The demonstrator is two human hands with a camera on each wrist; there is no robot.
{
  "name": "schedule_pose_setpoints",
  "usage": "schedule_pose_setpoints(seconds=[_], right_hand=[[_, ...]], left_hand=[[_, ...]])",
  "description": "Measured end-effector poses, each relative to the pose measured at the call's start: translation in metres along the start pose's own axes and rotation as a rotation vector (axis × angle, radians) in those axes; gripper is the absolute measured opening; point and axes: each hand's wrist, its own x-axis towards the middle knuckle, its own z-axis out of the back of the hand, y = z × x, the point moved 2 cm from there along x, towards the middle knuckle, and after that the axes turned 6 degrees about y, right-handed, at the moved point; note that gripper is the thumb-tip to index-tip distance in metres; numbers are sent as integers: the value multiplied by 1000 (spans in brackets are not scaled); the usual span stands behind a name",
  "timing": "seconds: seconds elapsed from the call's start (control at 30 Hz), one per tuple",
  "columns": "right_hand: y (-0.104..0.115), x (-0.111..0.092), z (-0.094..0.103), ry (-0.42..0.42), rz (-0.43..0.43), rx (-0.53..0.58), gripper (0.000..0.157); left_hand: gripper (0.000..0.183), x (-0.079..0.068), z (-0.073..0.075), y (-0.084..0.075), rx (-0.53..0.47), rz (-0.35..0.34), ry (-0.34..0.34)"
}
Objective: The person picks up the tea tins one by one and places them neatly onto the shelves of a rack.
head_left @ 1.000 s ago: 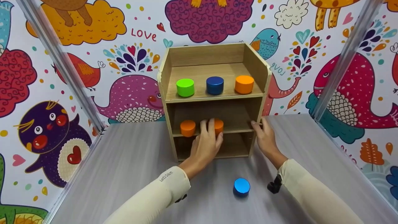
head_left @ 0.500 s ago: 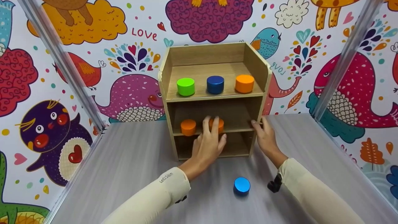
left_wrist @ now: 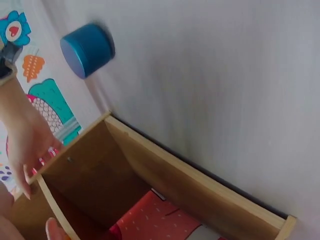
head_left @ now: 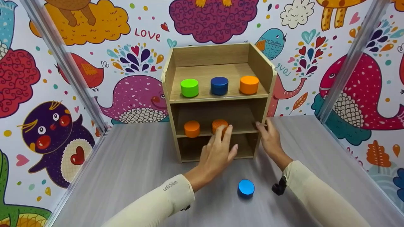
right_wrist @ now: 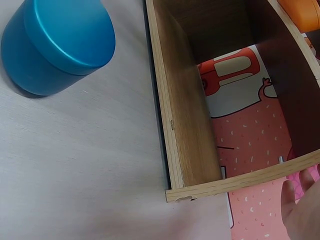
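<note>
In the head view a small wooden shelf [head_left: 217, 100] stands on the table. Two orange round tins sit on its middle level: a left one [head_left: 192, 130] and a right one [head_left: 218, 124]. My left hand [head_left: 217, 154] is in front of the right tin, fingers spread, fingertips overlapping its lower part; nothing is in its grasp. With thumb and fingers my right hand [head_left: 270, 138] holds the shelf's right side panel at middle-level height. Closer to me, a blue lidded tin [head_left: 246, 188] stands on the table, also large in the right wrist view [right_wrist: 57, 45].
On the top level stand a green tin [head_left: 189, 88], a dark blue tin [head_left: 219, 85] and another orange tin [head_left: 249, 84]. Patterned wall panels [head_left: 135, 63] and metal posts [head_left: 68, 69] enclose the grey table [head_left: 135, 151] at the back and sides.
My left hand has let go of the right orange tin on the middle level and drawn back toward me and slightly right. My right hand keeps its hold on the shelf.
</note>
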Motion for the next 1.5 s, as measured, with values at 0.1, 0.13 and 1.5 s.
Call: schedule_pose_setpoints(seconds=[0.1, 0.13, 1.5], right_hand=[[-1, 0, 0, 4, 12, 16, 46], [-1, 0, 0, 5, 16, 21, 47], [3, -2, -1, 32, -8, 51, 49]], left_hand=[[60, -7, -2, -5, 13, -40, -1], [59, -9, -3, -7, 28, -54, -4], [55, -91, -64, -40, 75, -151, 517]])
